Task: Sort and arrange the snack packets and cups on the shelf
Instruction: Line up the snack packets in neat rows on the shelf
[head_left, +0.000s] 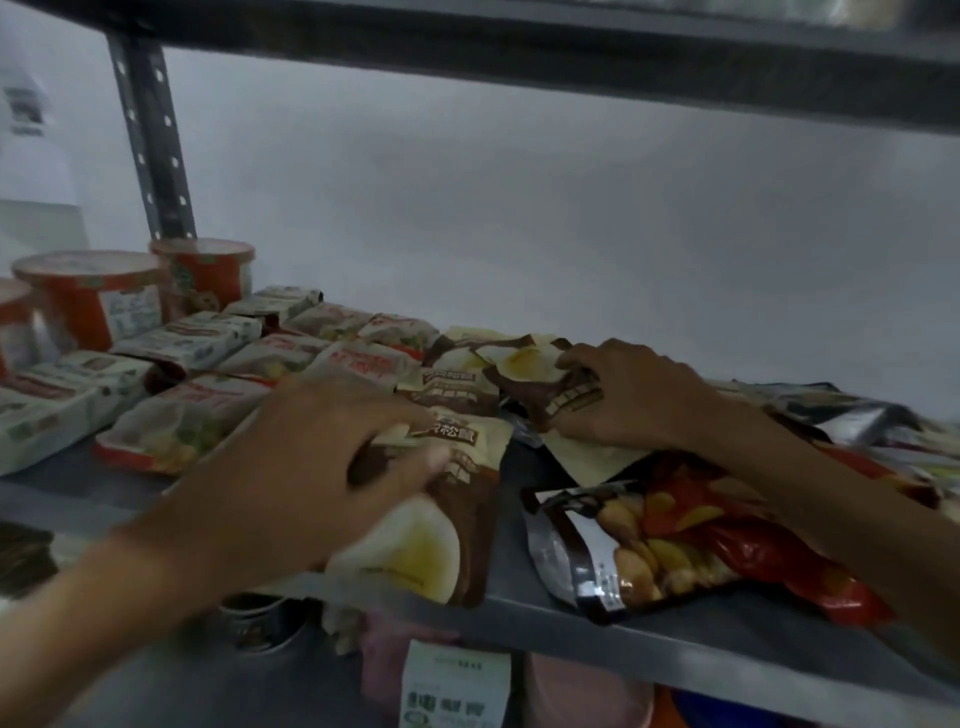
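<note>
Head view: left hand (291, 467) grips the top of a brown-and-cream packet (441, 525) at the near shelf edge (675, 631), thumb and fingers curled round it. Right hand (628, 400) pinches a second brown-and-cream packet (540, 379) farther back. Red-and-black nut bag (691, 551) lies near right. Orange cups (98, 296) stand far left, white-and-red packets (218, 374) in rows beside them.

The left hand (306, 462) is smeared by motion, so its grip on the brown-and-cream packet (441, 499) cannot be read. An orange cup (15, 327) is cut by the left edge. Print on the white packets (187, 338) is too blurred to read. Items below the shelf (675, 644) (a carton among them) are mostly hidden by its front lip.
</note>
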